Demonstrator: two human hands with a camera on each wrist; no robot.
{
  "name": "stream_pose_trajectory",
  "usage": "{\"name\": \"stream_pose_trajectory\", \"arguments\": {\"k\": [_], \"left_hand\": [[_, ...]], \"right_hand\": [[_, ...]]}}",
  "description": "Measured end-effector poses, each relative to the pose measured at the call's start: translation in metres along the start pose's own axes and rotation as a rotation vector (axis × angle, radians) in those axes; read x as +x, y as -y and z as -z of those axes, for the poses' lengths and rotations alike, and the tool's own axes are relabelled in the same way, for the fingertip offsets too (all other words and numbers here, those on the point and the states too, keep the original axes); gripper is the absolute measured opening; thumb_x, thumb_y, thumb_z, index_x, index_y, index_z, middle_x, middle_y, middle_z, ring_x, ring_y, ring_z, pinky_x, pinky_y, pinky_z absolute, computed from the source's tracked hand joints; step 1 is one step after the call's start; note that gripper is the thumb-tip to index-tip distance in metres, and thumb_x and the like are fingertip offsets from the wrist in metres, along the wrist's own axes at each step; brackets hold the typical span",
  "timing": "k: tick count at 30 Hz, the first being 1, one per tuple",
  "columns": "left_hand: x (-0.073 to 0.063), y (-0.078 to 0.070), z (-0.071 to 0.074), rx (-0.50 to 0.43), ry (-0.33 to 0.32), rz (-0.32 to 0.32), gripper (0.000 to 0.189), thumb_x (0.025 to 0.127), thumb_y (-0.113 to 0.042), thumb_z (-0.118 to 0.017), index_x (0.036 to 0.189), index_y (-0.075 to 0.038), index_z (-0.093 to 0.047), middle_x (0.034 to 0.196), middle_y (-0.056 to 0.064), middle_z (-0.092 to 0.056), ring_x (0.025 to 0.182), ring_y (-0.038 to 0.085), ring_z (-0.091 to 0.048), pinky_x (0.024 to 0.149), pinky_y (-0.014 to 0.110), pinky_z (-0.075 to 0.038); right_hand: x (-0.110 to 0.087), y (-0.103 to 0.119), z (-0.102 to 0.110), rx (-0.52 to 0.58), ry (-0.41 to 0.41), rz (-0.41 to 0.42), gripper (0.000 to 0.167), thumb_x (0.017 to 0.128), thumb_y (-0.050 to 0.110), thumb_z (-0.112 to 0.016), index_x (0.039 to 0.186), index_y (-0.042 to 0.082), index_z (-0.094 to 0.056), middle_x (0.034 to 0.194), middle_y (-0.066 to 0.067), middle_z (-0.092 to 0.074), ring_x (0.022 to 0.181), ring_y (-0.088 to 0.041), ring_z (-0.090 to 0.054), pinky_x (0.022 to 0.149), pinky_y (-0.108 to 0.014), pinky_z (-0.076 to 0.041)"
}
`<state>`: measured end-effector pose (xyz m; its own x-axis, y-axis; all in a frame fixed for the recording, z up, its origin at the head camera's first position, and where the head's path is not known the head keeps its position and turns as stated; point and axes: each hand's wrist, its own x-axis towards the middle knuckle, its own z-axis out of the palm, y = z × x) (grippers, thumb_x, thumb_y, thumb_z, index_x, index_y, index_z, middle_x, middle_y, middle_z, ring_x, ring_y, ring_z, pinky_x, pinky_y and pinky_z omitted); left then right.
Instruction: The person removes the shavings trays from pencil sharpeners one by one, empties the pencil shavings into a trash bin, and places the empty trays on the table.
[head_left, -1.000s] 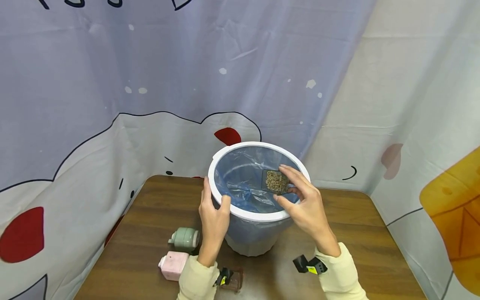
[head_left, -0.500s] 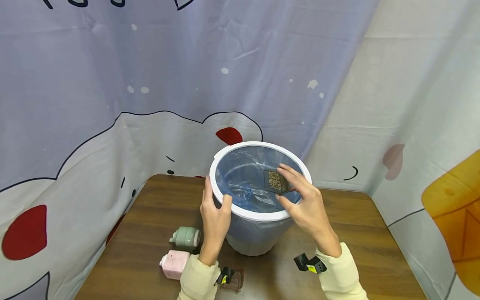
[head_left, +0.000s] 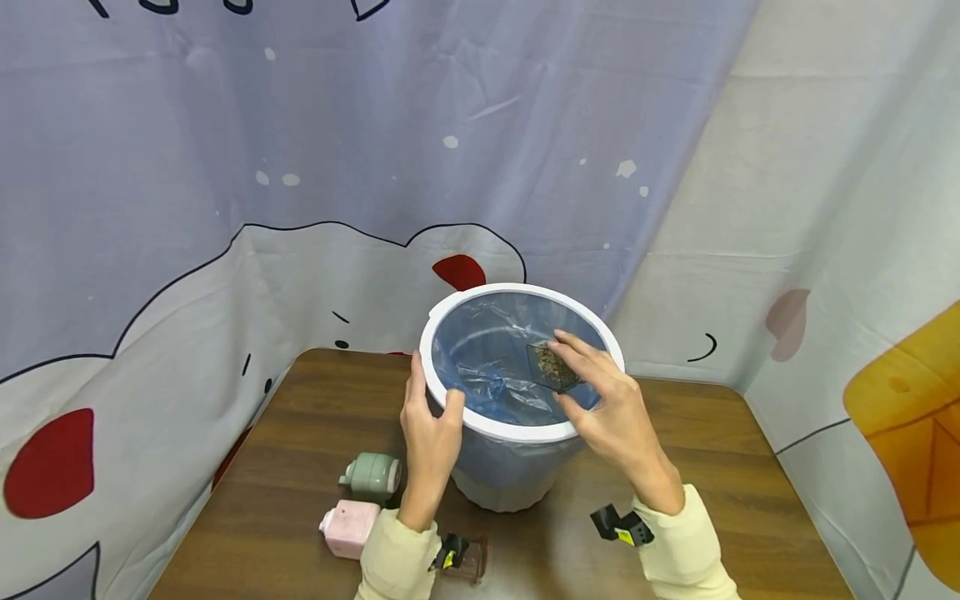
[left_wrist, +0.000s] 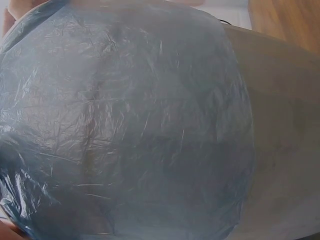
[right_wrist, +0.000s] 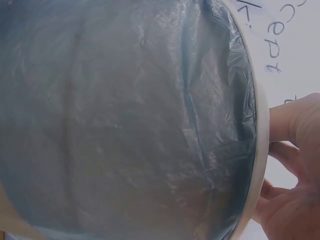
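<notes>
A white-rimmed trash can [head_left: 498, 433] with a blue plastic liner [head_left: 480, 333] stands on the table. My left hand [head_left: 430, 433] rests against its left side, fingers and thumb spread at the rim. In the left wrist view the lined wall [left_wrist: 125, 125] fills most of the picture. My right hand [head_left: 611, 408] pinches a small clear square box [head_left: 536, 372] between thumb and fingers, tilted over the can's opening. Brownish granules [head_left: 552, 364] lie inside the box. The right wrist view has my right hand [right_wrist: 292, 185] beyond the rim [right_wrist: 260, 150], with the box hidden.
A green canister [head_left: 372, 473] and a pink one [head_left: 349, 529] lie on their sides at the left of the wooden table [head_left: 300, 425]. A brown see-through item [head_left: 472, 560] is partly hidden by my left wrist. Printed curtains [head_left: 360, 108] hang behind.
The clear box in my right hand has tipped further over the trash can, its granules now seen at a steeper slant. The left hand has kept its place at the rim.
</notes>
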<state>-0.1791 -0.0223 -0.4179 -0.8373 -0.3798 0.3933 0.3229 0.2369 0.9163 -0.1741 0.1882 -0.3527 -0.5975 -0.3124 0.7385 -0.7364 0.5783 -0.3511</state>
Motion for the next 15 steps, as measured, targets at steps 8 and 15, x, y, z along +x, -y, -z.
{"name": "stream_pose_trajectory", "arguments": {"k": [8, 15], "left_hand": [[-0.0003, 0.0002, 0.0001, 0.002, 0.002, 0.005, 0.074, 0.078, -0.014, -0.056, 0.145, -0.021, -0.025, 0.145, 0.000, -0.033, 0.128, 0.012, -0.035, 0.103, 0.041, -0.028], [-0.0001, 0.0006, -0.0001, -0.004, 0.003, 0.000, 0.074, 0.078, -0.013, -0.056, 0.145, -0.022, -0.026, 0.144, 0.000, -0.034, 0.127, 0.013, -0.036, 0.103, 0.042, -0.028]], "right_hand": [[0.0010, 0.0002, 0.0004, -0.052, 0.012, 0.074, 0.063, 0.065, -0.007, -0.070, 0.124, 0.009, -0.058, 0.132, -0.007, -0.052, 0.112, -0.023, -0.052, 0.096, -0.025, -0.036], [0.0017, 0.0005, 0.0001, -0.084, 0.038, 0.109, 0.063, 0.066, -0.010, -0.066, 0.126, 0.010, -0.057, 0.132, -0.006, -0.051, 0.108, -0.022, -0.051, 0.091, -0.030, -0.039]]}}
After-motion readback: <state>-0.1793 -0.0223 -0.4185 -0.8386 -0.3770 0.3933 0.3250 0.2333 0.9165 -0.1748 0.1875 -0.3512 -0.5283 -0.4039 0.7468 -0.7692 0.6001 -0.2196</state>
